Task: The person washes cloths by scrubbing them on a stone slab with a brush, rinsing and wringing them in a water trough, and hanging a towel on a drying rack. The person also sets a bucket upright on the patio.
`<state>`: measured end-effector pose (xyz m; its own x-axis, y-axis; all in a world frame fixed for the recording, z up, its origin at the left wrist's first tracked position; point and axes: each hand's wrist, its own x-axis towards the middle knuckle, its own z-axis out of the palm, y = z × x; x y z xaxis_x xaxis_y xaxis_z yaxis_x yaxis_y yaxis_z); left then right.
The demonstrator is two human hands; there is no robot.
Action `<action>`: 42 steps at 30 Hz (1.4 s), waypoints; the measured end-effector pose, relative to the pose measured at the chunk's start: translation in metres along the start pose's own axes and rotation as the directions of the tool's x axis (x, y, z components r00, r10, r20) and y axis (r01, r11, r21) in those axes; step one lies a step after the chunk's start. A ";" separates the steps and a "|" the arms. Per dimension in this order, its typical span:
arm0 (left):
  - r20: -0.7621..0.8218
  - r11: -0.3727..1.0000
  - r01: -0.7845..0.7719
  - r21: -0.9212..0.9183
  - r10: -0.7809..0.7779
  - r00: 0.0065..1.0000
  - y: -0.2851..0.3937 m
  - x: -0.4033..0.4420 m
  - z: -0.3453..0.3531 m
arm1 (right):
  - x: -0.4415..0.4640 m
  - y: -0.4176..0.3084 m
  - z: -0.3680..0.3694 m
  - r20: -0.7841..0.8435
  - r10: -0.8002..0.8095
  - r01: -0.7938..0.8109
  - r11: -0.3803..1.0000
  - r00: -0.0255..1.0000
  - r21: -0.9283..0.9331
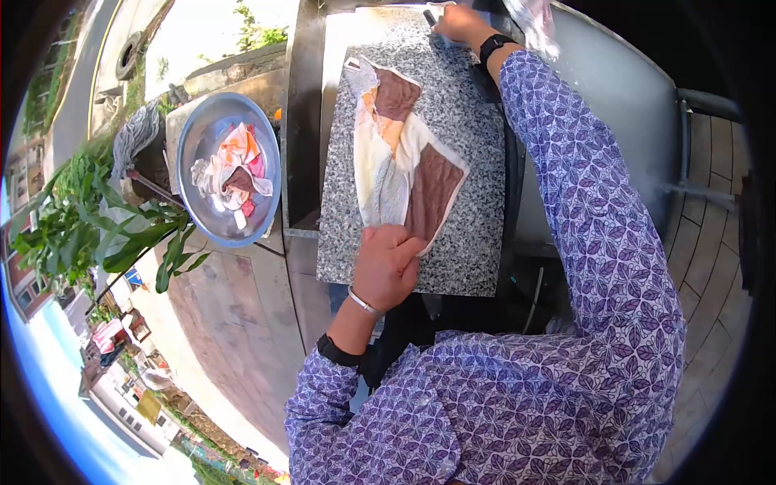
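My left hand point(388, 265) is closed on the near edge of a wet towel point(383, 174), white and yellowish with brown patches. The towel lies spread and slightly rumpled on a speckled granite slab point(473, 242). At the slab's far end, my right hand point(462, 24) is closed around something at the top of the view. A small dark end point(429, 18) sticks out beside its fingers, and the rest is hidden, so I cannot tell its kind.
Left of the slab stands a metal basin point(185, 194) holding several wet orange, pink and white cloths. Right of it is a large sink point(614, 105) with greyish water and a pale cloth point(533, 26) at its far edge. Leafy plants point(113, 234) grow beyond the basin.
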<state>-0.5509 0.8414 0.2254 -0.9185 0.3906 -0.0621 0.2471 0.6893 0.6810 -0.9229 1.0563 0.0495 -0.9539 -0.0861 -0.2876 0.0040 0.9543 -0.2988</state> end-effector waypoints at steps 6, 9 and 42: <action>-0.003 0.981 0.084 0.175 -0.084 0.996 -0.015 0.023 0.001 | -0.043 -0.008 -0.034 0.058 -0.119 0.108 0.982 0.991 0.155; -0.351 0.968 -0.144 -0.207 0.064 0.934 0.001 0.080 -0.029 | -0.096 0.022 -0.069 -0.074 -0.181 0.190 0.789 0.981 0.584; 0.137 -0.188 -0.036 -0.981 -0.819 0.557 -0.031 -0.044 0.000 | -0.178 -0.063 -0.011 0.023 -0.186 0.187 0.968 0.982 -0.165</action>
<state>-0.5184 0.8030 0.2068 -0.6719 -0.2633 -0.6923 -0.3170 -0.7425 0.5901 -0.7569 1.0145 0.1296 -0.9308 -0.2683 -0.2482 -0.2238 0.9553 -0.1932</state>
